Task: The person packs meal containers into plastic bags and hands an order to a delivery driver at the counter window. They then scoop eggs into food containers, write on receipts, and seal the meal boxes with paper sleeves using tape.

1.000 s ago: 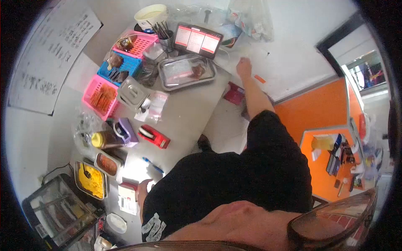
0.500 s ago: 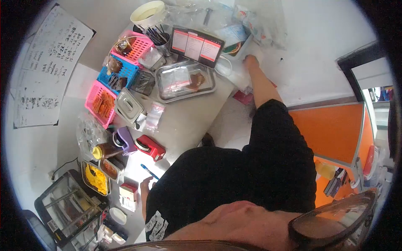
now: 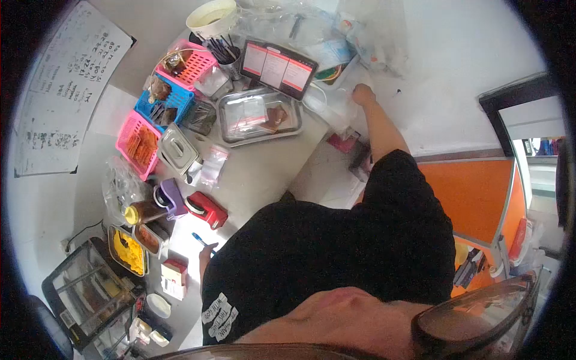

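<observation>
My right hand (image 3: 363, 94) is stretched out to the upper right, its fingers closed on a translucent plastic bag (image 3: 337, 110) beside the tablet. Low on the left, my left hand (image 3: 207, 251) has its fingers at the lower end of a blue pen (image 3: 200, 239) on the brightly lit tabletop, pinched on it as far as shows. Above the pen stand a red tape dispenser (image 3: 207, 210) and a purple one (image 3: 173, 198). The tablet (image 3: 279, 67) shows red and white panels behind a metal tray (image 3: 261, 135) holding packets.
Pink basket (image 3: 128, 135), blue basket (image 3: 144, 108) and a lidded steel container (image 3: 178, 150) line the left side. Nearer are a yellow-capped bottle (image 3: 144, 212), yellow food in a tray (image 3: 127, 250), a small box (image 3: 174, 278) and a glass case (image 3: 87, 288). An orange partition (image 3: 465, 192) stands right.
My left hand has come out from beside my shirt to the blue pen. The plastic bag now spreads beside my right hand, raised from the wall side. The view has shifted slightly.
</observation>
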Demonstrator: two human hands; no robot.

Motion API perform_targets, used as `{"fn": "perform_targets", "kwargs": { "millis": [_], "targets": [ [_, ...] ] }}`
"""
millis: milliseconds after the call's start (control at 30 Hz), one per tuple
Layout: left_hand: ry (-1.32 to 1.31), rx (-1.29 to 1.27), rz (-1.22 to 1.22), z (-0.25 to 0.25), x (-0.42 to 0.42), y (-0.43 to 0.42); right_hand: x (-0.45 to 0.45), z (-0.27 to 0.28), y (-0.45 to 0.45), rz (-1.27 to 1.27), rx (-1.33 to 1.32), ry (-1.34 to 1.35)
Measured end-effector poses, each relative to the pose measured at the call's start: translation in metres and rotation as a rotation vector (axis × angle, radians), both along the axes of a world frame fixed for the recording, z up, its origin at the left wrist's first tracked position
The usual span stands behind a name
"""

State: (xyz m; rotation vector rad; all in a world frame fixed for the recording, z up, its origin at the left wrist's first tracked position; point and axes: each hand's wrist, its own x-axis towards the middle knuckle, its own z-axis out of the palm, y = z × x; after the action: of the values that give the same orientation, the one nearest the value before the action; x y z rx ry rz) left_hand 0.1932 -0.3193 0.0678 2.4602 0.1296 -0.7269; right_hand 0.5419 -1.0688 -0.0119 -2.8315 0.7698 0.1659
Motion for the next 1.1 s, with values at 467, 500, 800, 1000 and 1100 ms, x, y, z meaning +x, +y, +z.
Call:
{"fn": "perform_targets", "kwargs": {
  "millis": [467,500,800,1000,1100],
  "targets": [
    [-0.079,-0.077,-0.022,0.015,0.025,-0.033,-0.006,-0.003,-0.016,0.371,0.036,-0.113],
    [-0.037,-0.073,-0.028,-0.003,0.025,-0.022,-0.006,0.001,-0.009,0.327,-0.028,-0.109],
    [-0.149,-0.093,-0.038,-0.013,0.018,-0.016,-0.015,0.004,0.024,0.036,-0.306,-0.241],
    [-0.227,-0.101,0.053,0.053,0.01,-0.038,-0.008,0.04,0.018,0.194,-0.342,-0.133],
    [-0.144,-0.118,0.142,0.041,0.0,-0.031,-0.009,0.071,0.017,0.23,-0.224,-0.245]
  ]
}}
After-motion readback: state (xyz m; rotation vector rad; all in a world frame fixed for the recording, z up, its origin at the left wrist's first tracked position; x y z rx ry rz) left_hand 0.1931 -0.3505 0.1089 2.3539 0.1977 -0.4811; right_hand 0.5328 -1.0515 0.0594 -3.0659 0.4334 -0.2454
